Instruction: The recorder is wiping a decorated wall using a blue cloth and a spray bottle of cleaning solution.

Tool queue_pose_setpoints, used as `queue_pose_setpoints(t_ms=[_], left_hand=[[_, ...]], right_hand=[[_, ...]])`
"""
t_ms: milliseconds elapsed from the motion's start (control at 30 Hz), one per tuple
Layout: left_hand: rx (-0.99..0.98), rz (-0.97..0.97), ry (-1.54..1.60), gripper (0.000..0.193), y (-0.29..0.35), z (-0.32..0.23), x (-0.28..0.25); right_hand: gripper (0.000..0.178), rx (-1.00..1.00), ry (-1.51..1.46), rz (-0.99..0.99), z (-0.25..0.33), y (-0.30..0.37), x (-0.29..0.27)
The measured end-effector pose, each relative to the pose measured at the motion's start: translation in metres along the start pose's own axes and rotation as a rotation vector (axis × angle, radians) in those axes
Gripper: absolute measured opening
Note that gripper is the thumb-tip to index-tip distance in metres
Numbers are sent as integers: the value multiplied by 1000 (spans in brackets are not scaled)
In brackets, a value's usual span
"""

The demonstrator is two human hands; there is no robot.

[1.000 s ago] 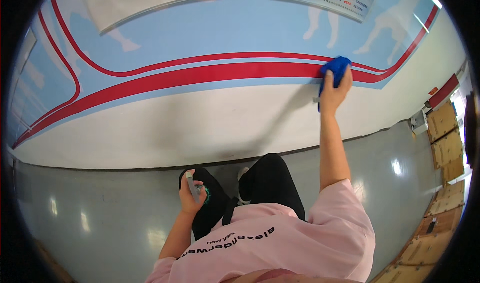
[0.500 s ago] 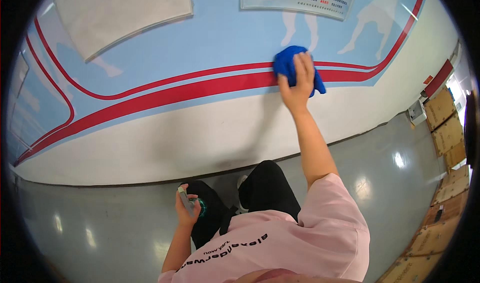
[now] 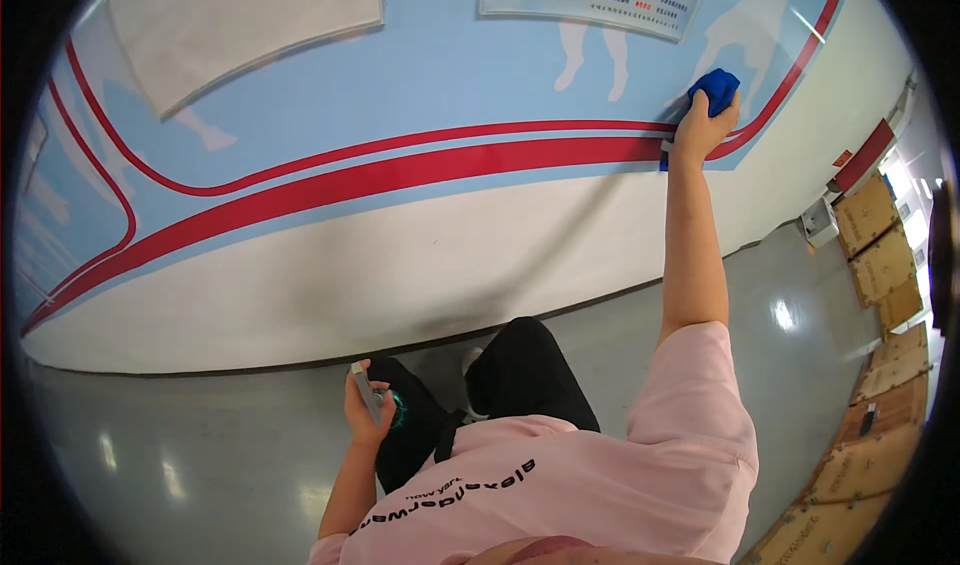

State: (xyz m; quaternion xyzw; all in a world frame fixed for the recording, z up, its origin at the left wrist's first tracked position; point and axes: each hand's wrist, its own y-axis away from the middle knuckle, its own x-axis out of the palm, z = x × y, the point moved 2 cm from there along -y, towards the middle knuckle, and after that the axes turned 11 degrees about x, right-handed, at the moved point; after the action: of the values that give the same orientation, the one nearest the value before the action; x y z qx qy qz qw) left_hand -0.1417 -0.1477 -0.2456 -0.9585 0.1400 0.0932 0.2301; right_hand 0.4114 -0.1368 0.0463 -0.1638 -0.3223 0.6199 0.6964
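With its fingers closed round a bunched blue cloth point(image 3: 714, 92), my right hand point(image 3: 706, 128) presses against the wall point(image 3: 450, 85). It is stretched out to the right, by the curved end of the red stripes point(image 3: 500, 155). A bit of the cloth shows below the wrist as well. Down by my left thigh, my left hand point(image 3: 367, 412) grips a slim grey device point(image 3: 367, 391) that looks like a phone, held on edge.
A framed notice point(image 3: 600, 0) and a blank pale panel point(image 3: 245, 25) hang on the wall. Wooden crates point(image 3: 870, 465) line the far right side. A small white box point(image 3: 819, 222) sits low near the wall's right end. The grey floor point(image 3: 230, 445) is shiny.
My right hand has moved right along the wall with the blue cloth, from mid-stripe to the stripes' curved end. My left hand stays at my thigh with the grey device.
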Motion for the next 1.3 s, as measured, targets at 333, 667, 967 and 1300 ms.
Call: queue_pose_setpoints(t_ms=[333, 667, 967, 1300], left_hand=[[49, -1, -32, 62, 3, 4, 2], [88, -54, -21, 61, 14, 9, 1], [66, -46, -57, 62, 16, 13, 1], [11, -38, 24, 59, 19, 12, -5]], right_hand=[[55, -593, -49, 289, 95, 119, 45], [59, -778, -103, 471, 163, 192, 85], [54, -1008, -96, 596, 168, 240, 86], [48, -1379, 69, 853, 115, 236, 60]])
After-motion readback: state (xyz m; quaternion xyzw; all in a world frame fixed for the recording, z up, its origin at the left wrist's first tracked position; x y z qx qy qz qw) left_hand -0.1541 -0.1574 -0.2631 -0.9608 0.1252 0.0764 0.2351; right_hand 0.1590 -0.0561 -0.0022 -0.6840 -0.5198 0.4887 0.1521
